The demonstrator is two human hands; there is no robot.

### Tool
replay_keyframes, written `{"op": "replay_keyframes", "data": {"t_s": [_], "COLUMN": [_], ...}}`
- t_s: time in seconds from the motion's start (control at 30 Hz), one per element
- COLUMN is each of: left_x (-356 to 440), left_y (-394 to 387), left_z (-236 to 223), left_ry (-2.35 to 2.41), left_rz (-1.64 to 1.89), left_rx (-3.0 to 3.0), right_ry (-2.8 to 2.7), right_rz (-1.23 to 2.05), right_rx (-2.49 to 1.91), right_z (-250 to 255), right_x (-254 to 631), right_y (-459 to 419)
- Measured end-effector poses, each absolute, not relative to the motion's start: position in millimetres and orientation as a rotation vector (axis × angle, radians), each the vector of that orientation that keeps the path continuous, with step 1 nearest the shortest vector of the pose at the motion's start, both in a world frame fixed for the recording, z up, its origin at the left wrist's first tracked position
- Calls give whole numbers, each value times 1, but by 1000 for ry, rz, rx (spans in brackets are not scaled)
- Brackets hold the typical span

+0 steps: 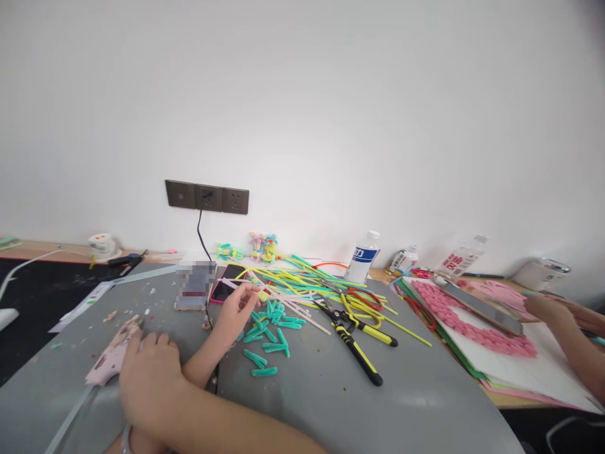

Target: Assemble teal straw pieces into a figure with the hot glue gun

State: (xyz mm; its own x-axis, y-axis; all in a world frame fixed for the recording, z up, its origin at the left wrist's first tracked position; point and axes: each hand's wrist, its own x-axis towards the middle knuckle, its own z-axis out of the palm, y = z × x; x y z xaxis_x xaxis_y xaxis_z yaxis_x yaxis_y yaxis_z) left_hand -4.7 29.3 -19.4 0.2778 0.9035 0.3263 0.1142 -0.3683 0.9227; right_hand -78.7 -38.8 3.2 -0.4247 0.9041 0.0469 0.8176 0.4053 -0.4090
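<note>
- Right hand (154, 372), nearest: my arm crosses over the other to the left side; fingers bent over a pink wrapper-like thing (106, 362) on the grey tabletop (406, 391). I cannot tell whether it is gripped or merely steadied.
- Teal fuzzy pieces (275, 347): short, many doubled over, loosely heaped right of my far wrist; probably put there to be close at hand.
- Pliers (358, 356): yellow and black, handles spread apart, grips toward me, likely so they can be picked up without turning.
- Left hand (239, 309): extended beneath the crossing arm, thumb and fingertips pinching a small yellow piece (263, 295) just beyond the teal heap; a fingertip hold suits so little a thing.
- Co-worker's hand (551, 309): far right, beside a pink braided ring (454, 321) on white paper.
- Phone (220, 291), pink-edged: flat behind my left hand, partly under stems.
- Long fuzzy stems (293, 277): yellow, teal, pale pink; spread toward the wall, perhaps to leave the near surface for handwork.
- Bottle (362, 261): capped, beside the stems, seemingly kept back from my elbows.
- Little fuzzy figures (263, 247): farthest, by the wall, apparently set out of the way.
</note>
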Motion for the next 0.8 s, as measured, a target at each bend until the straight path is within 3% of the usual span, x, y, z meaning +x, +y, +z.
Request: {"op": "replay_keyframes", "data": {"t_s": [0.43,0.8], "left_x": [-3,-5], "left_y": [24,24], "left_z": [-20,-29], "left_ry": [975,902], "left_rz": [1022,1044], "left_rx": [2067,2141], "right_ry": [-2316,-1378], "right_rz": [697,1288], "right_rx": [-1316,-907], "right_z": [8,8], "right_x": [-64,-28], "right_y": [-36,-28]}}
